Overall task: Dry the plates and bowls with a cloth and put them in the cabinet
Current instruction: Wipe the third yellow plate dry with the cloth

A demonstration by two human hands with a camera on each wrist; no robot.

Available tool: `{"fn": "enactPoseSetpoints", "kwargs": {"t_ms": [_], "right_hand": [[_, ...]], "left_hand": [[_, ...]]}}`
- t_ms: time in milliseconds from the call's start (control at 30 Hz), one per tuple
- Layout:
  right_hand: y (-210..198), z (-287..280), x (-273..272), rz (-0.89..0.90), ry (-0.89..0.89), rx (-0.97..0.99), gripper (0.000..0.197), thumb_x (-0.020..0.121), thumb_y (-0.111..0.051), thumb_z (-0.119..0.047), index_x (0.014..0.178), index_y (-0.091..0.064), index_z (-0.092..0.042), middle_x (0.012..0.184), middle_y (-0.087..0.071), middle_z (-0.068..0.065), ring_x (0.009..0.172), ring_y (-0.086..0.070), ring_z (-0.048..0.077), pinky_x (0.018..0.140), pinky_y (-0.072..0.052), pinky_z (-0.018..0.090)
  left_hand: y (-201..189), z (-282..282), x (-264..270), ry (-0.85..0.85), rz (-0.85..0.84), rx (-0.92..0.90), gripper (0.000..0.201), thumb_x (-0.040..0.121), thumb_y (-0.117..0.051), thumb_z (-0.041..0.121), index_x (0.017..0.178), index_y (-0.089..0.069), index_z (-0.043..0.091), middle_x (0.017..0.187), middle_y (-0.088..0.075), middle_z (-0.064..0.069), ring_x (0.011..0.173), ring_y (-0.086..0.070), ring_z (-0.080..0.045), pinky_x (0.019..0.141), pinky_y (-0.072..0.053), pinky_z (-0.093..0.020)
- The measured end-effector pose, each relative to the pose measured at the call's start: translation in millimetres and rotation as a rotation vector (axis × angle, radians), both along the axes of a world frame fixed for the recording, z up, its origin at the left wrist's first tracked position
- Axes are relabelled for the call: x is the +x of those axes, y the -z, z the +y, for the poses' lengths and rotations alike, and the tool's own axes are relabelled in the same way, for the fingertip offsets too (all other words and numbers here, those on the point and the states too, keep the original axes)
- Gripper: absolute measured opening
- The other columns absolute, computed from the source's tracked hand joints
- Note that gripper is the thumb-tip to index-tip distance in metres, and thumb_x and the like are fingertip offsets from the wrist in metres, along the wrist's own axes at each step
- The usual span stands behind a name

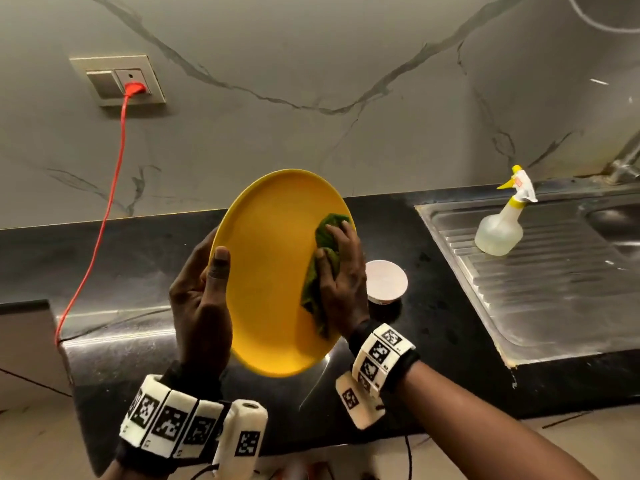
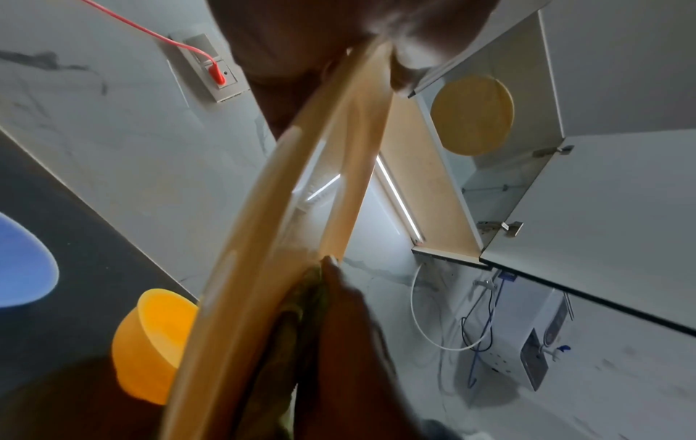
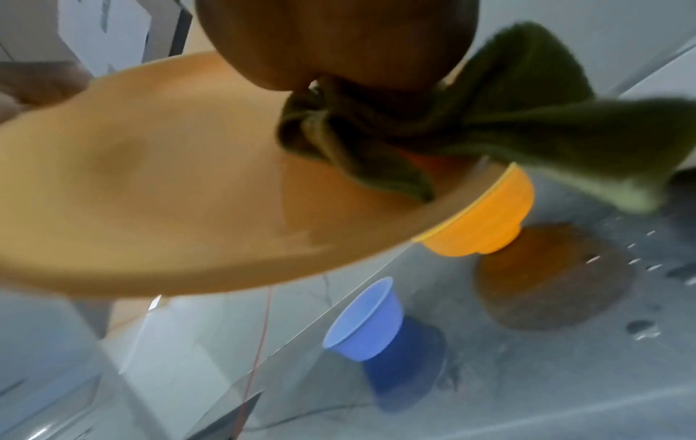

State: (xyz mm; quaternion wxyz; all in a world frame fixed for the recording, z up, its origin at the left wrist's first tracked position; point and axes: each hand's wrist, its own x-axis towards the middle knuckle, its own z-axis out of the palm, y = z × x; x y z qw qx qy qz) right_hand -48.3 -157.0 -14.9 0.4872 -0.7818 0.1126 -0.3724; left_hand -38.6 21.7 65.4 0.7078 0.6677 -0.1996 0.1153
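Observation:
My left hand grips the left rim of a yellow plate, thumb on its face, holding it tilted above the black counter. My right hand clutches a bunched green cloth and presses it against the right side of the plate's face. The right wrist view shows the cloth bunched on the plate. An orange bowl and a blue bowl stand on the counter. A pale bowl sits just behind my right hand. The wall cabinet is open overhead.
Another yellow plate lies on a shelf inside the cabinet. A spray bottle stands on the steel sink drainboard to the right. A red cable runs from the wall socket down over the counter's left end.

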Motion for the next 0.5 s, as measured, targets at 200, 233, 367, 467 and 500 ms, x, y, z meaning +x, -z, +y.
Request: {"fn": "enactPoseSetpoints", "kwargs": {"t_ms": [200,233,367,467,500], "right_hand": [[-13.3,46.9,-27.0,0.168,-0.298,0.068,0.065,0.099,-0.030,-0.042,0.153,0.006,-0.033,0.161,0.019,-0.015,0.149,0.014,0.005,0.125,-0.003,0.042],[-19.8,54.1,-31.6,0.139,-0.368,0.085,0.066,0.099,-0.032,-0.035,0.154,0.005,-0.031,0.161,0.019,-0.016,0.149,0.014,0.003,0.125,-0.001,0.038],[-39.9,69.6,-40.6,-0.032,-0.591,-0.092,0.068,0.096,-0.049,-0.009,0.155,-0.016,-0.012,0.165,-0.003,0.005,0.152,-0.004,0.016,0.123,-0.014,0.029],[-31.9,68.7,-44.4,-0.167,-0.697,-0.222,0.055,0.091,-0.060,0.009,0.143,-0.043,0.002,0.155,-0.034,0.018,0.145,-0.033,0.024,0.115,-0.037,0.040],[-26.1,64.9,-44.9,-0.204,-0.702,-0.249,0.049,0.090,-0.062,0.009,0.137,-0.051,0.002,0.149,-0.043,0.019,0.140,-0.042,0.025,0.111,-0.042,0.038]], "left_hand": [[1.2,-12.2,-0.5,0.017,-0.040,-0.003,0.034,0.101,-0.044,0.024,0.132,-0.055,0.016,0.112,-0.068,0.029,0.107,-0.064,0.004,0.081,-0.051,-0.011],[0.3,-12.7,0.3,0.015,-0.040,-0.005,0.036,0.100,-0.044,0.025,0.132,-0.054,0.015,0.112,-0.069,0.028,0.105,-0.065,0.003,0.081,-0.052,-0.012],[-1.9,-10.9,4.8,0.000,-0.004,-0.029,0.038,0.102,-0.048,0.034,0.132,-0.059,0.012,0.118,-0.072,0.003,0.110,-0.068,-0.015,0.093,-0.056,-0.033],[-1.3,-2.7,10.3,-0.022,0.057,-0.070,0.051,0.092,-0.054,0.059,0.127,-0.063,0.022,0.117,-0.070,-0.012,0.106,-0.069,-0.028,0.089,-0.057,-0.044],[-2.0,-1.6,12.1,-0.034,0.058,-0.071,0.044,0.091,-0.053,0.061,0.121,-0.066,0.030,0.115,-0.071,-0.006,0.105,-0.069,-0.026,0.085,-0.057,-0.041]]}}
